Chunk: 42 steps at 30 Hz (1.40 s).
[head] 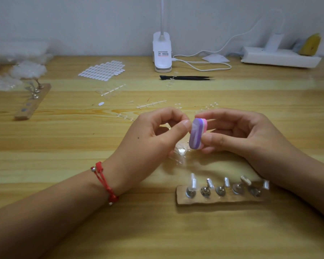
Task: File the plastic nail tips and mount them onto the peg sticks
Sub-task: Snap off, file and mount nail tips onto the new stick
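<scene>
The right hand (238, 135) pinches a small purple-and-pink buffer block (197, 133) between thumb and forefinger, holding it above the counter (64, 146) with its long axis nearly upright and its purple face turned toward the left hand (157, 131). The left hand's thumb and forefinger are pressed together against that face, seemingly pinching a clear nail tip there, though the tip itself is too transparent to make out. Filing looks to be the step in hand. The wooden peg holder (221, 199) lies just below and toward the person, under the right wrist, its long axis running left to right; its peg sticks (192, 184) lean up and away. The left hand would mount next by travelling down and slightly right. Spare clear tips (180, 152) lie beneath the hands.
</scene>
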Each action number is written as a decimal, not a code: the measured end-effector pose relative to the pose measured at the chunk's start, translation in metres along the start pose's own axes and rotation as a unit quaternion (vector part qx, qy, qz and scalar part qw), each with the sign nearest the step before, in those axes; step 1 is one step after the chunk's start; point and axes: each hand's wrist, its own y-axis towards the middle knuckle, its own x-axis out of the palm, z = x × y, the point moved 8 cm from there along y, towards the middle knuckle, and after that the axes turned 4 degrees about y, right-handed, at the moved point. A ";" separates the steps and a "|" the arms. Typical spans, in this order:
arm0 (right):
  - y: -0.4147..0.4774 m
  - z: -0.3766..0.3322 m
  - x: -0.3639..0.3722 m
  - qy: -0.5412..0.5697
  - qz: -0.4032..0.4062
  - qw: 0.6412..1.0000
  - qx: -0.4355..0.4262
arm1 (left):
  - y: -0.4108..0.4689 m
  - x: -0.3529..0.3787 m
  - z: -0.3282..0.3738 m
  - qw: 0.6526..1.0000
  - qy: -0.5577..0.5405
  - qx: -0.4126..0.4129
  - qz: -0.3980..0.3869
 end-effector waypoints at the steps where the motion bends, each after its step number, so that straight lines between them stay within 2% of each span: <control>1: 0.000 0.000 -0.003 0.007 0.012 1.000 -0.002 | 0.000 0.001 0.001 1.000 0.005 0.000 -0.004; 6: 0.000 0.001 0.001 -0.006 -0.008 1.000 0.006 | 0.001 -0.005 -0.002 0.999 -0.015 -0.015 0.025; 10: 0.003 0.001 -0.009 0.040 0.043 0.998 -0.001 | 0.000 -0.001 0.001 1.000 0.015 -0.005 0.014; 13: 0.003 0.003 -0.006 0.045 0.016 0.999 0.021 | 0.000 -0.004 -0.001 0.999 -0.007 -0.016 0.030; 15: 0.003 0.002 -0.004 0.038 0.007 0.999 0.022 | 0.000 0.000 0.001 1.000 0.014 -0.009 0.016; 18: 0.005 0.001 -0.011 0.067 0.041 0.997 0.014 | -0.001 0.002 0.002 1.000 0.007 -0.009 0.005; 22: 0.003 0.002 -0.002 0.028 -0.002 0.999 0.025 | 0.000 -0.001 -0.002 0.999 -0.011 -0.035 0.016; 25: 0.005 0.001 -0.012 0.062 0.039 0.997 0.012 | -0.001 0.004 0.001 1.000 0.002 -0.025 -0.005; 29: 0.003 0.003 -0.004 0.025 -0.004 0.999 0.030 | 0.000 -0.001 -0.002 0.999 -0.015 -0.040 0.015; 33: 0.005 0.002 -0.013 0.064 0.035 0.997 0.016 | -0.001 0.003 0.000 0.999 -0.006 -0.032 -0.002; 37: 0.003 0.003 -0.004 0.024 -0.008 0.999 0.026 | -0.001 0.000 -0.001 0.999 -0.011 -0.036 0.012; 40: 0.005 0.002 -0.013 0.057 0.030 0.998 0.013 | -0.001 0.007 0.002 0.999 0.006 -0.025 -0.022; 42: 0.006 0.003 -0.011 0.066 0.022 0.997 0.025 | -0.001 0.005 0.000 0.999 -0.007 -0.032 -0.010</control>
